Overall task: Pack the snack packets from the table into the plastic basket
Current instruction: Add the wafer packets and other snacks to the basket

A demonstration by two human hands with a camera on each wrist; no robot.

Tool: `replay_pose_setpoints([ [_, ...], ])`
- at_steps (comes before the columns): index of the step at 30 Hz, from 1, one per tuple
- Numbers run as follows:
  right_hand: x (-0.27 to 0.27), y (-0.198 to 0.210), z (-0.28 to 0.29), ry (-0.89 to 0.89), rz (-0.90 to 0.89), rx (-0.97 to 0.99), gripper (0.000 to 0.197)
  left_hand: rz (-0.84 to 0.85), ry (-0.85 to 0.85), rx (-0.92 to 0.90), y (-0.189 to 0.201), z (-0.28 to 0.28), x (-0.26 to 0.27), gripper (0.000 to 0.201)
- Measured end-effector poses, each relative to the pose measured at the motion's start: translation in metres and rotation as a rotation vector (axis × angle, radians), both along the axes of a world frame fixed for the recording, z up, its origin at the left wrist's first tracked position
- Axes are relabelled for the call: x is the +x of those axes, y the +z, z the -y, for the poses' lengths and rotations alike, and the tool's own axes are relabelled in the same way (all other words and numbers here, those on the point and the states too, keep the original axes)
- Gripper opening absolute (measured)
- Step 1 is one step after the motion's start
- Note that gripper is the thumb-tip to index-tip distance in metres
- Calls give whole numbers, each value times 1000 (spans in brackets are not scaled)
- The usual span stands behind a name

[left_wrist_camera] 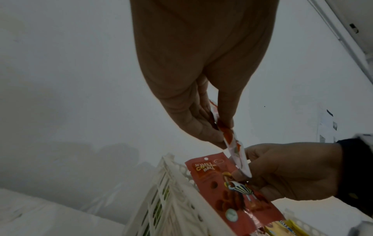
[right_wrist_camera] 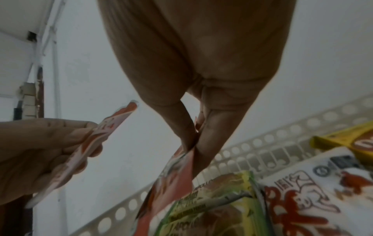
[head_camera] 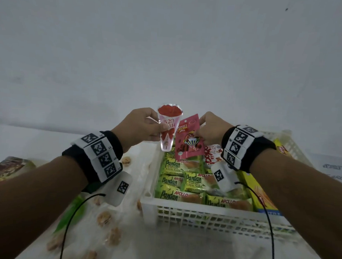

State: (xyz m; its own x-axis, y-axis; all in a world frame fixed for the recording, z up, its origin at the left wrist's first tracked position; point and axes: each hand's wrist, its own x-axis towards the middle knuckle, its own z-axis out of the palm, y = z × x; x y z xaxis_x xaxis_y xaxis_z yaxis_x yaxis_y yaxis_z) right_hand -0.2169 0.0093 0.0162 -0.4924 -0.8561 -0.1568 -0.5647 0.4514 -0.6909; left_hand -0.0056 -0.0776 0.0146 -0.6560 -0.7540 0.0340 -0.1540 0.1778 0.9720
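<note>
My left hand (head_camera: pixel 146 126) pinches a clear cone-shaped packet (head_camera: pixel 168 127) with red sweets and a red bow, held upright above the basket's far left corner. In the left wrist view the cone packet (left_wrist_camera: pixel 236 151) shows edge-on between thumb and fingers. My right hand (head_camera: pixel 207 129) pinches the edge of a pink cocoa ball packet (head_camera: pixel 188 140), which hangs beside the cone. The pink packet (left_wrist_camera: pixel 238 194) also hangs over the white plastic basket (head_camera: pixel 201 214). Several green Pandan cake packets (head_camera: pixel 193 181) lie inside the basket.
A white and red snack bag (right_wrist_camera: pixel 315 191) and yellow boxes (head_camera: pixel 261 198) fill the basket's right side. A brown and yellow box (head_camera: pixel 7 167) lies on the table at far left. Loose biscuit packs in clear wrap (head_camera: pixel 105 218) lie left of the basket. A bare white wall stands behind.
</note>
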Motion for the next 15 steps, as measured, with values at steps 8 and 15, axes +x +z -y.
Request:
replay_pose_setpoints([
  [8,-9,-24,18,-15,118,86,10,15,-35,55,-10,18,-6,40],
  [15,-15,-33,21,-53,340,53,13,-12,-49,75,-14,23,-9,36],
])
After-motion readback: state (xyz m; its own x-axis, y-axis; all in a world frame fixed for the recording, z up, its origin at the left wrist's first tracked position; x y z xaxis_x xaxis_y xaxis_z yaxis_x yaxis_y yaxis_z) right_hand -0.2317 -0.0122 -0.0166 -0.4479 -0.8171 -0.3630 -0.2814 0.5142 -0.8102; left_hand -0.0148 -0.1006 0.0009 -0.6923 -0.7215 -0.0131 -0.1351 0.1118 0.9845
